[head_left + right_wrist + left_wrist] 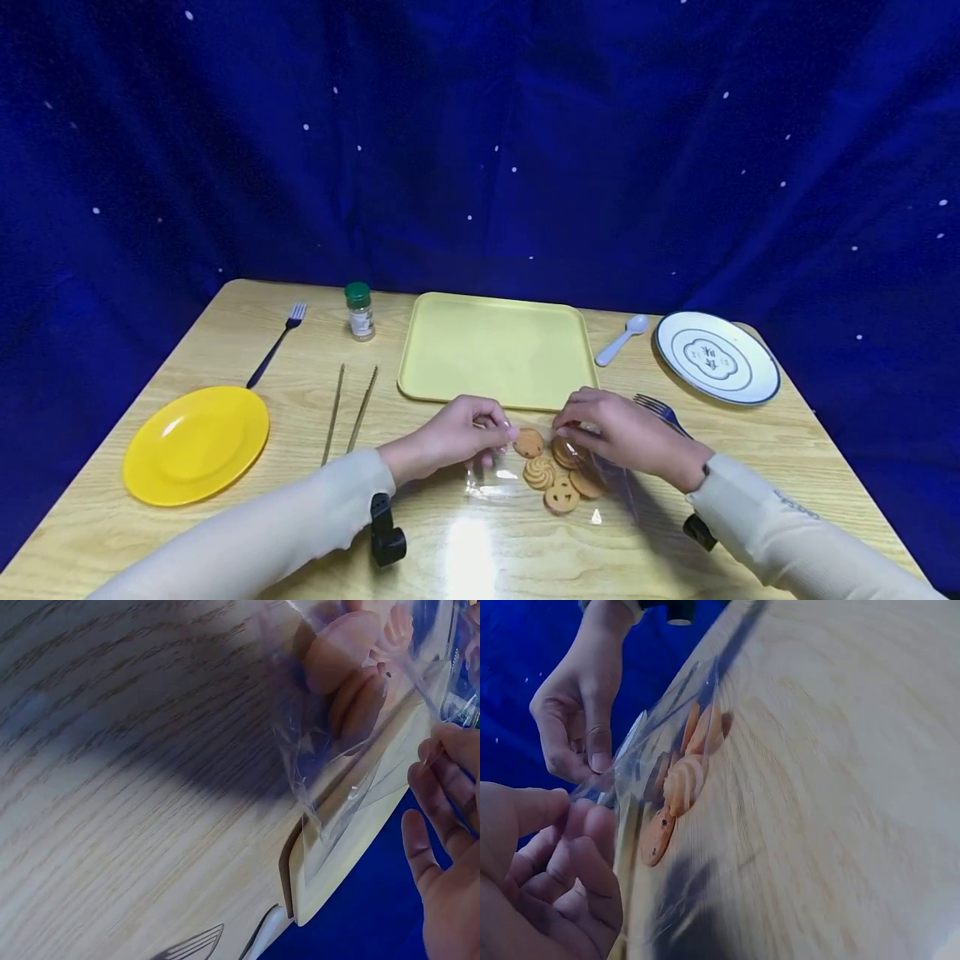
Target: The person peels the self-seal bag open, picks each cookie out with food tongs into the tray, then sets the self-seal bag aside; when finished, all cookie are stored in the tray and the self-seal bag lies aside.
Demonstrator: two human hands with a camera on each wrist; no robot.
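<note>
A clear plastic bag (495, 490) with several round cookies (561, 497) in it is held near the table's front middle. At its left upper edge, my left hand (467, 432) pinches the film between thumb and fingers. My right hand (626, 432) pinches the opposite side of the same edge. The left wrist view shows both hands' fingertips close together on the bag's edge, with a swirl cookie (684, 784) and a dotted cookie (658, 837) below them. In the right wrist view, loose film (300, 772) hangs around the cookies.
Just behind the hands lies a yellow tray (498, 350). Left are a yellow plate (197, 446), a fork (273, 350), chopsticks (362, 410) and a green-capped shaker (360, 312). Right are a spoon (622, 340), a white plate (717, 357) and a dark fork (663, 412) partly behind my right hand.
</note>
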